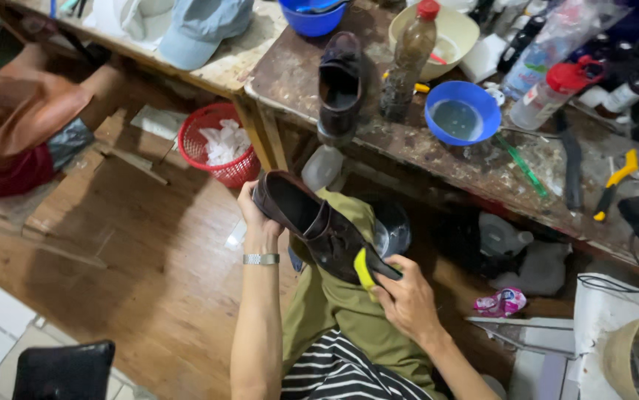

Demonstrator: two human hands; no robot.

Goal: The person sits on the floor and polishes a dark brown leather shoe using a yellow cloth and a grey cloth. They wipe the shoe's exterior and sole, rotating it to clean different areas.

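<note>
The left hand (259, 222) is clenched around the heel end of a dark brown shoe (318, 226), fingers curled over the back rim, thumb side hidden behind the leather. A metal watch (261, 258) sits on that wrist. The shoe lies tilted, its opening facing up and its toe pointing down toward the right hand (406, 300). The right hand grips a yellow-green brush (364, 270) between thumb and fingers and presses it against the toe end of the shoe; the bristle end is hidden against the leather. Both hands hold the shoe above the person's lap, over olive trousers (338, 304) and a striped shirt (342, 374).

Beyond the hands, a worn surface (297, 78) carries a second dark shoe (339, 85) standing at its edge, straight past the left hand. Beside it, farther right, stands a brown bottle (408, 63) with a red cap, then a blue bowl (462, 112), a clear bottle (549, 96) with a red cap, and a green stick (523, 167). Yellow-handled pliers (612, 184) lie well to the right. To the left of the left hand, on the wooden floor, stands a red basket (212, 152) with white scraps in it. Nothing lies between the hands and the shoe.
</note>
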